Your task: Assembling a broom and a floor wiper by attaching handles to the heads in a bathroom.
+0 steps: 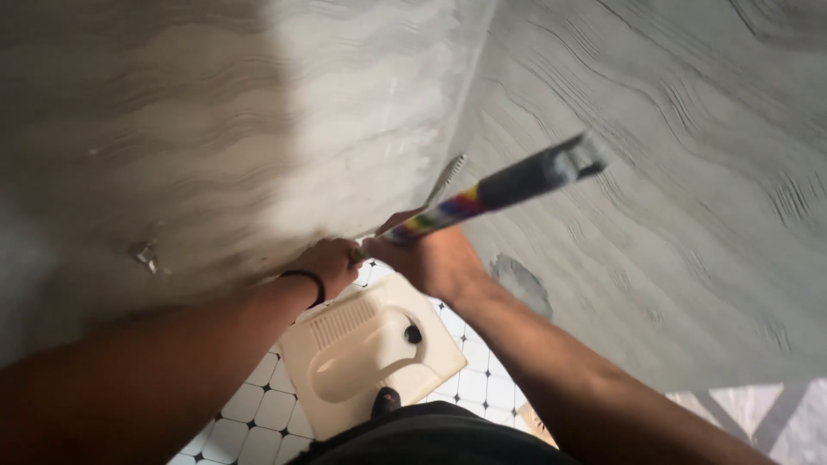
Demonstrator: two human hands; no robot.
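Both hands meet at the centre of the frame: the left hand [327, 263], a black band on its wrist, is curled tight around the near end of a long tool, and the right hand [435, 258] is wrapped shut on the same handle just beside it. The long-handled tool [508, 185] slants up to the right of centre, dark along its shaft with a sleeve of bright multicoloured stripes near the hands; its far end is blurred. A thin serrated metal blade [445, 179] pokes up just left of it, toward the corner where the two grey plastered walls [215, 129] meet. By my reading, they're in the middle of working that corner, and the next stroke calls for a firm two-handed hold and a steady line along the seam. Lower centre sits a cream squat toilet pan [362, 353] on white floor tiles [258, 413] with small black dots. The striped sleeve is the only label-like marking.
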